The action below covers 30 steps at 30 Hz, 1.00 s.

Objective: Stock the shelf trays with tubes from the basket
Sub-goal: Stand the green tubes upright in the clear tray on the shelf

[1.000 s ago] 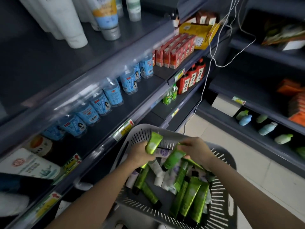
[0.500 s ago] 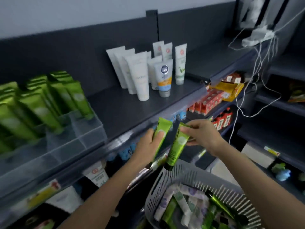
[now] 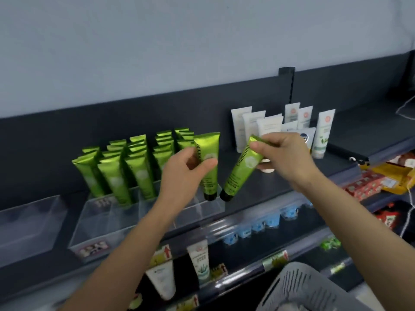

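Observation:
My left hand point(image 3: 183, 173) grips a green tube point(image 3: 208, 151) upright, black cap down, over the right end of a clear divided tray point(image 3: 143, 218) on the top shelf. My right hand point(image 3: 285, 158) pinches the crimped top of a second green tube point(image 3: 243, 169), which hangs tilted with its cap next to the first tube's cap. Several green tubes point(image 3: 125, 167) stand in rows in the tray's rear compartments. The grey basket point(image 3: 301, 288) shows only its rim at the bottom right.
A second clear tray point(image 3: 29, 227) sits to the left on the same shelf. White tubes point(image 3: 269, 126) stand upright to the right, behind my right hand. Lower shelves hold blue bottles point(image 3: 258, 225), white tubes and red boxes point(image 3: 368, 185).
My view swung up from the basket to the top shelf. Both hands rose with a green tube each and now hold them at the tray's right end.

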Motion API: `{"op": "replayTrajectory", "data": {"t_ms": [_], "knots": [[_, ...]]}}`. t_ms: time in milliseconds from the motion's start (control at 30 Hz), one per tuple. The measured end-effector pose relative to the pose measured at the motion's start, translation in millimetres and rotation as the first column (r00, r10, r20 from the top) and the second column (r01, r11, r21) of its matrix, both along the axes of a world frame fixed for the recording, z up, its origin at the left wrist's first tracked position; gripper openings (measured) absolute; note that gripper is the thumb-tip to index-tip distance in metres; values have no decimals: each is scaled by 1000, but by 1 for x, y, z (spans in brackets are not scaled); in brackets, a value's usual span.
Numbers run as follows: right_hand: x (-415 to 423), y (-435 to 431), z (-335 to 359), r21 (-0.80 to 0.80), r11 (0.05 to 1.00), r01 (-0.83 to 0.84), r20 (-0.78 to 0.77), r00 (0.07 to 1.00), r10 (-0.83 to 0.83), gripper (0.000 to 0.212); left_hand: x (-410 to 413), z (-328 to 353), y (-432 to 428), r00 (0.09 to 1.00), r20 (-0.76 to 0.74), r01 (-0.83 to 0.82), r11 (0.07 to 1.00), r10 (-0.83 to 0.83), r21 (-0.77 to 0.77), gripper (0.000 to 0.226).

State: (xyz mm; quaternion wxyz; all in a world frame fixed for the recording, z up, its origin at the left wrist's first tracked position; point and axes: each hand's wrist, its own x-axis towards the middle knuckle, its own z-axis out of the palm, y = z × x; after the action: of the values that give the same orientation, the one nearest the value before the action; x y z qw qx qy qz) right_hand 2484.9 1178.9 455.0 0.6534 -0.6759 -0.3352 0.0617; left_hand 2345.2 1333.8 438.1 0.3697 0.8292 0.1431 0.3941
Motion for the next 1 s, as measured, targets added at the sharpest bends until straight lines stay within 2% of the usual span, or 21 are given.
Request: {"op": "replayTrajectory", "data": {"t_ms": [167,267,333,467,567,733,867,933,1000], "knots": [[-3,46,14,76,996,35,53,998,-39,14,-14,9,38,973,18,-232,972,232,26,32],[0,72,13,73,996,58,100,993,-65,13,-20,11,47,953,4,-302,952,303,47,24],[1,86,9,19,997,74,169,983,-76,12,-21,8,54,944,-20,-329,942,331,66,24],[6,107,-5,-143,987,75,348,937,-21,14,-24,1,67,924,-116,-352,929,365,118,41],[5,117,-15,-290,951,109,463,886,40,19,-24,-7,74,908,-208,-352,932,363,87,44],[2,124,-23,-352,926,137,510,857,67,31,-20,-22,79,905,-289,-303,950,311,75,41],[1,118,-23,-351,919,182,543,839,42,37,-20,-27,77,906,-251,-313,939,341,144,32],[-1,110,-24,-334,923,193,525,851,11,40,-23,-27,73,901,-183,-360,913,393,190,38],[-4,98,-25,-303,934,190,494,869,-16,42,-26,-27,65,879,-99,-418,853,467,312,46]]}}
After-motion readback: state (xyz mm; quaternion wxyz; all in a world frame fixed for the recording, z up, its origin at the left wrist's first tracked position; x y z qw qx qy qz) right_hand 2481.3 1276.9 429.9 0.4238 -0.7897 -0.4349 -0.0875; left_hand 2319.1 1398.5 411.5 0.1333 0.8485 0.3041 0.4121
